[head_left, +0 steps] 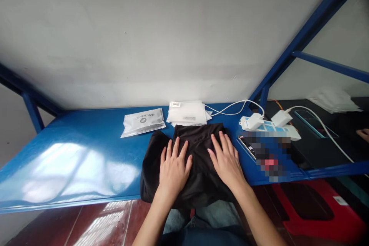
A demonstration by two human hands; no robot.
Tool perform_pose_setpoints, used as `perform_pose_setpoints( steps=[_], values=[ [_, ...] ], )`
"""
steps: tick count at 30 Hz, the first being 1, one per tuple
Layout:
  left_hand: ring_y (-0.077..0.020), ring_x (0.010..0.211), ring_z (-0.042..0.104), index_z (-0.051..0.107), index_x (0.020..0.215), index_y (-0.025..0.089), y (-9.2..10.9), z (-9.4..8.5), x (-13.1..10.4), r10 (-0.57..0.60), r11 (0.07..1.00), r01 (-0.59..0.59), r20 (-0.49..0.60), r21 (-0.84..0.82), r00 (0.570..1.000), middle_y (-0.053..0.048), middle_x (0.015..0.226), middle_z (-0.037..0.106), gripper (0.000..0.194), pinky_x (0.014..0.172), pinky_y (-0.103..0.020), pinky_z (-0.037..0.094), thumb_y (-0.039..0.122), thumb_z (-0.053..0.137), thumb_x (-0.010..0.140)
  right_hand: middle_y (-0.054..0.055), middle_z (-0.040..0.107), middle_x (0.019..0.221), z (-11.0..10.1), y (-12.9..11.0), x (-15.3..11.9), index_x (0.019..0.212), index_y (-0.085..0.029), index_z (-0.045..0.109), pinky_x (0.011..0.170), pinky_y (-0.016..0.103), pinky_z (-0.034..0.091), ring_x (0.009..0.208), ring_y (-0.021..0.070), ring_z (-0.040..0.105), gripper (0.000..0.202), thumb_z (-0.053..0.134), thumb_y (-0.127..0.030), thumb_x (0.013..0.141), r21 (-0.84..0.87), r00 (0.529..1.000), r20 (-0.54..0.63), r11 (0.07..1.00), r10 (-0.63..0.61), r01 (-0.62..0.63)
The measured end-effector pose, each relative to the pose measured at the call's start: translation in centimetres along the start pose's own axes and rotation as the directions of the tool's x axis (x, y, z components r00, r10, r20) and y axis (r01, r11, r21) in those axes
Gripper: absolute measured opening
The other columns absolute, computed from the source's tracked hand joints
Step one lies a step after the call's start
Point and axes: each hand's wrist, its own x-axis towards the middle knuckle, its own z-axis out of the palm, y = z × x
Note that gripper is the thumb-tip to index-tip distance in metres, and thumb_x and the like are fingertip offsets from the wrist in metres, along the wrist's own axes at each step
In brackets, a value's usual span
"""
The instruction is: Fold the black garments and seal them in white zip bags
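Observation:
A black cloth garment (pixel 198 177) lies on the blue table in front of me, its near part hanging over the edge. Flat on its left side rests my left hand (pixel 174 167), fingers spread and holding nothing. My right hand (pixel 226 157) presses on the right side, also with fingers apart. Just beyond the garment is a small stack of white packets (pixel 187 113), the top one with a label. To their left sits a printed plastic packet (pixel 143 122) with grey lettering. What kind of garment this is, I cannot tell.
On the right, a white power strip (pixel 269 127) carries chargers with white cables. Near it lies a phone (pixel 248 148), partly blurred out. Another phone (pixel 314 123) is on a dark surface beyond a blue frame. A red stool (pixel 319 211) stands below right.

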Motion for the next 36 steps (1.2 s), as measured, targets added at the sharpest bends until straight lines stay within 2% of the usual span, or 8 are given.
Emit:
perform_pose_setpoints(
  steps=[3, 7, 13, 17, 22, 27, 31, 36],
  values=[
    [-0.033, 0.154, 0.035, 0.046, 0.156, 0.036, 0.1, -0.2, 0.0, -0.014, 1.0, 0.014, 0.024, 0.01, 1.0, -0.001, 0.167, 0.037, 0.054, 0.122, -0.054, 0.037, 0.047, 0.049, 0.103, 0.009, 0.035, 0.169, -0.1, 0.1, -0.3, 0.163, -0.023, 0.033, 0.123, 0.064, 0.028, 0.157, 0.0335, 0.029, 0.06, 0.028, -0.048, 0.109, -0.062, 0.988, 0.152, 0.997, -0.037, 0.046],
    [-0.0343, 0.155, 0.032, 0.051, 0.154, 0.028, 1.1, -0.6, 0.3, -0.026, 0.999, 0.025, 0.031, 0.047, 0.999, -0.006, 0.166, 0.038, 0.053, 0.124, -0.058, 0.033, 0.041, 0.049, 0.103, 0.016, 0.031, 0.168, -0.9, -2.0, 0.3, 0.16, -0.01, 0.039, 0.124, 0.07, 0.016, 0.159, 0.0386, 0.02, 0.062, 0.024, -0.043, 0.109, -0.107, 0.99, 0.118, 0.992, 0.072, -0.06],
    [-0.0295, 0.154, 0.036, 0.047, 0.156, 0.018, 0.9, -0.5, 0.5, 0.006, 0.997, -0.011, 0.057, 0.082, 0.998, -0.01, 0.164, 0.04, 0.053, 0.123, -0.054, 0.036, 0.023, 0.04, 0.104, 0.01, 0.026, 0.17, 0.6, -7.9, 1.1, 0.164, -0.018, 0.032, 0.126, 0.051, 0.029, 0.158, 0.0273, 0.025, 0.064, 0.026, -0.052, 0.11, 0.167, 0.967, 0.23, 0.983, -0.109, 0.071],
    [-0.0303, 0.153, 0.038, 0.045, 0.158, 0.024, -0.6, -0.1, -0.1, 0.005, 0.998, -0.005, -0.013, 0.068, 1.0, -0.007, 0.167, 0.035, 0.053, 0.121, -0.05, 0.041, 0.034, 0.045, 0.105, 0.008, 0.025, 0.171, 1.1, -5.0, 0.2, 0.161, -0.03, 0.038, 0.127, 0.054, 0.025, 0.158, 0.028, 0.025, 0.059, 0.033, -0.055, 0.108, 0.049, 0.979, 0.199, 0.998, -0.052, 0.043],
    [-0.0309, 0.152, 0.039, 0.045, 0.157, 0.028, -0.6, -0.1, -0.3, -0.001, 0.999, 0.002, -0.015, 0.05, 1.0, -0.007, 0.167, 0.035, 0.054, 0.12, -0.051, 0.041, 0.036, 0.046, 0.104, 0.004, 0.023, 0.172, -0.3, -0.4, -0.1, 0.164, -0.029, 0.03, 0.126, 0.057, 0.025, 0.159, 0.0255, 0.023, 0.063, 0.032, -0.058, 0.108, -0.053, 0.974, 0.224, 0.998, 0.046, -0.035],
    [-0.0342, 0.155, 0.033, 0.05, 0.155, 0.019, 1.9, -0.1, 0.9, -0.061, 0.997, 0.059, 0.021, 0.058, 0.998, -0.013, 0.165, 0.037, 0.054, 0.124, -0.059, 0.032, 0.024, 0.045, 0.101, 0.014, 0.025, 0.17, -0.2, -3.6, 1.4, 0.161, -0.017, 0.037, 0.125, 0.068, 0.016, 0.159, 0.0328, 0.02, 0.06, 0.028, -0.046, 0.11, -0.071, 0.974, 0.211, 0.995, 0.082, -0.068],
    [-0.0303, 0.155, 0.033, 0.046, 0.157, 0.021, 2.3, 0.1, 1.2, -0.025, 0.999, 0.023, 0.057, 0.03, 0.998, -0.01, 0.166, 0.037, 0.054, 0.125, -0.057, 0.031, 0.024, 0.039, 0.104, 0.009, 0.022, 0.172, 0.9, -6.6, 1.7, 0.163, -0.024, 0.033, 0.126, 0.054, 0.027, 0.159, 0.0271, 0.02, 0.059, 0.024, -0.049, 0.11, 0.087, 0.969, 0.241, 0.995, -0.063, 0.043],
    [-0.0309, 0.155, 0.033, 0.042, 0.159, 0.028, -1.7, -0.5, -0.2, -0.091, 0.995, 0.09, 0.028, 0.052, 0.995, -0.008, 0.169, 0.031, 0.054, 0.125, -0.054, 0.032, 0.04, 0.042, 0.106, 0.004, 0.023, 0.172, 0.8, -2.6, 0.5, 0.161, -0.039, 0.035, 0.126, 0.058, 0.025, 0.159, 0.0282, 0.022, 0.055, 0.032, -0.055, 0.108, -0.051, 0.978, 0.21, 0.999, 0.0, 0.011]
  ],
)
